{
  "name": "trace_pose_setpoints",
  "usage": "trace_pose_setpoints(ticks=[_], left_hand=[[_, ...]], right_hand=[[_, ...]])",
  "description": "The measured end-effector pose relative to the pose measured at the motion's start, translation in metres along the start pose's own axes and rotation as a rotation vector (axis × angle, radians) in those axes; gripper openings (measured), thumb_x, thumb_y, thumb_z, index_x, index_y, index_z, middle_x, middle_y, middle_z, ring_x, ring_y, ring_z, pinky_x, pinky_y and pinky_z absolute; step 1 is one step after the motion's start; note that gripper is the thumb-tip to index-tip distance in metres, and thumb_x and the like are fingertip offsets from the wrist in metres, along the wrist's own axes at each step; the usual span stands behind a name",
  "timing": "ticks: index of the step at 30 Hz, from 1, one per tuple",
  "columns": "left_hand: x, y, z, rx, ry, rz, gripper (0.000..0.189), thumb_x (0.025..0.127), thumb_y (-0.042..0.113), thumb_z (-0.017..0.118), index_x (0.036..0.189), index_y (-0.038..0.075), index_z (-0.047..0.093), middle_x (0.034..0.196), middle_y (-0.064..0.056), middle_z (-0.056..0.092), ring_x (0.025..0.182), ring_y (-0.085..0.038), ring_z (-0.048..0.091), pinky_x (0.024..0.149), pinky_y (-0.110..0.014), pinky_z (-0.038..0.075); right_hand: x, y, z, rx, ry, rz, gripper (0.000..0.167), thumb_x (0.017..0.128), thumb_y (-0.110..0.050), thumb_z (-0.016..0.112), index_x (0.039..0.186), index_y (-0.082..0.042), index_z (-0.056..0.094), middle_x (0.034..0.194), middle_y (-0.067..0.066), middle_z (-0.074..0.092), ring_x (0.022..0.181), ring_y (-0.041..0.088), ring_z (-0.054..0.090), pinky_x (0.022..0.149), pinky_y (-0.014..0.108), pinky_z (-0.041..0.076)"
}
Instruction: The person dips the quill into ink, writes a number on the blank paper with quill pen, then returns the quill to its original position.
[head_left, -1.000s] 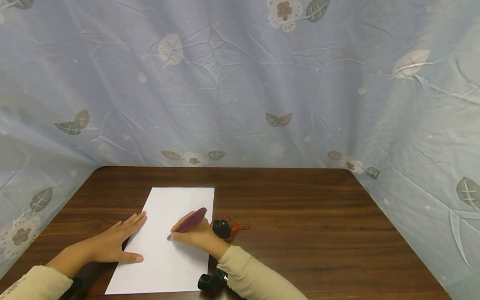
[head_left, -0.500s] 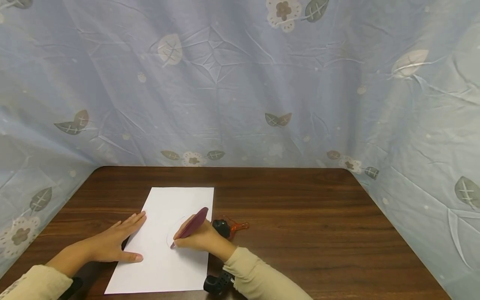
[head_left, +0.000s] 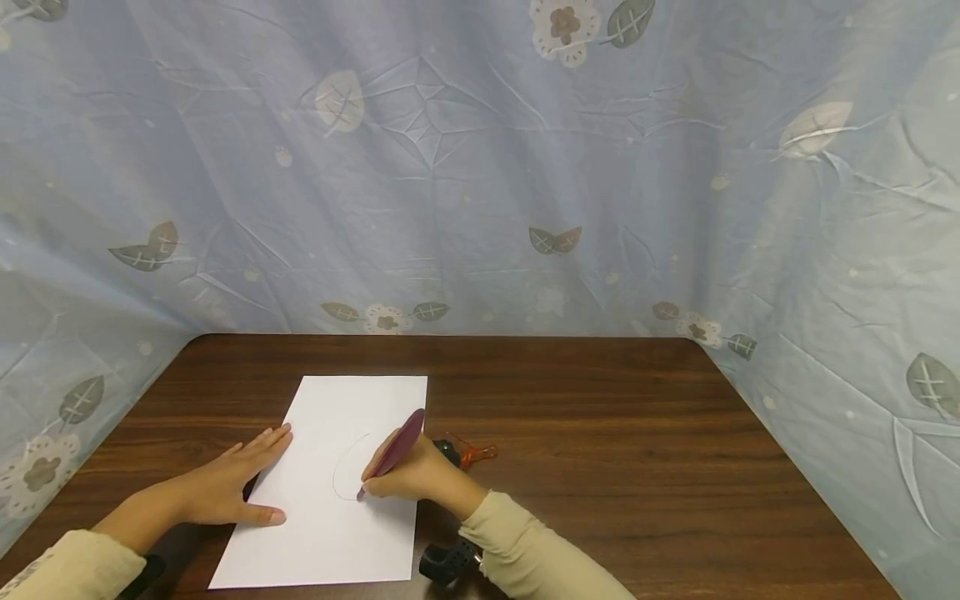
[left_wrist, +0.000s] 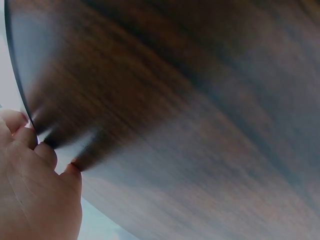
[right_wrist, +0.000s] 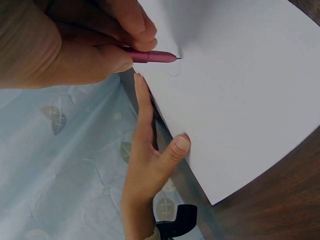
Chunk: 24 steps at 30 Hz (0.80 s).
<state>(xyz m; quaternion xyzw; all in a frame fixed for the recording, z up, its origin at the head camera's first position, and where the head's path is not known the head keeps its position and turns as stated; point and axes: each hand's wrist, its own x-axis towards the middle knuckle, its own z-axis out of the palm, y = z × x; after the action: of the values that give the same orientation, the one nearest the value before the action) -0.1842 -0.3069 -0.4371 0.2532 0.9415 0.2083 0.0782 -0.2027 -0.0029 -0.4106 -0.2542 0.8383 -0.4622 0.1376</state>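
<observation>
A white sheet of paper (head_left: pixel 315 550) lies on the brown table. My left hand (head_left: pixel 221 487) rests flat at the sheet's left edge, fingers straight and thumb spread onto the paper. In the left wrist view the left hand (left_wrist: pixel 37 192) shows at the lower left, only partly. With my right hand (head_left: pixel 420 477) I pinch a purple pen (head_left: pixel 401 442) with a broad, feather-like top, its tip at the paper. A thin curved line (head_left: pixel 334 475) runs left of the tip. In the right wrist view the pen (right_wrist: pixel 157 56) points right from between the fingers, near a short arc.
An orange item (head_left: pixel 476 454) with a dark part lies right of the sheet, partly behind my right wrist. Black wrist gear (head_left: pixel 446 564) hangs under the right forearm. A blue curtain (head_left: pixel 465 192) with leaf prints stands behind the wood-grain table (head_left: pixel 615 467) and along its sides.
My right hand has moved the pen down, then right, and a curved line has appeared on the paper. The right wrist now covers more of the dark part. My left hand has stayed put.
</observation>
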Motion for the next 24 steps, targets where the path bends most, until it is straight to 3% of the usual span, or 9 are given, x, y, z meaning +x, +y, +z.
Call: trace_pose_setpoints(ticks=[8, 24], left_hand=[[0.000, 0.000, 0.000, 0.000, -0.002, 0.001, 0.105, 0.075, 0.049, 0.077, 0.147, -0.007, 0.025, 0.152, -0.031, 0.021, 0.134, -0.058, 0.019, 0.097, -0.077, 0.015], [0.001, 0.000, -0.001, 0.002, -0.004, -0.007, 0.106, 0.075, 0.050, 0.077, 0.148, -0.006, 0.025, 0.153, -0.030, 0.021, 0.135, -0.057, 0.019, 0.098, -0.077, 0.015]], right_hand=[[-0.002, 0.000, -0.008, -0.035, 0.014, 0.046, 0.006, 0.071, -0.005, 0.075, 0.072, -0.011, 0.076, 0.072, -0.005, 0.070, 0.057, -0.001, 0.051, 0.052, 0.015, 0.045], [0.000, 0.001, -0.014, 0.033, 0.118, 0.082, 0.005, 0.069, -0.002, 0.077, 0.070, -0.005, 0.074, 0.062, -0.001, 0.067, 0.053, 0.004, 0.055, 0.049, 0.018, 0.046]])
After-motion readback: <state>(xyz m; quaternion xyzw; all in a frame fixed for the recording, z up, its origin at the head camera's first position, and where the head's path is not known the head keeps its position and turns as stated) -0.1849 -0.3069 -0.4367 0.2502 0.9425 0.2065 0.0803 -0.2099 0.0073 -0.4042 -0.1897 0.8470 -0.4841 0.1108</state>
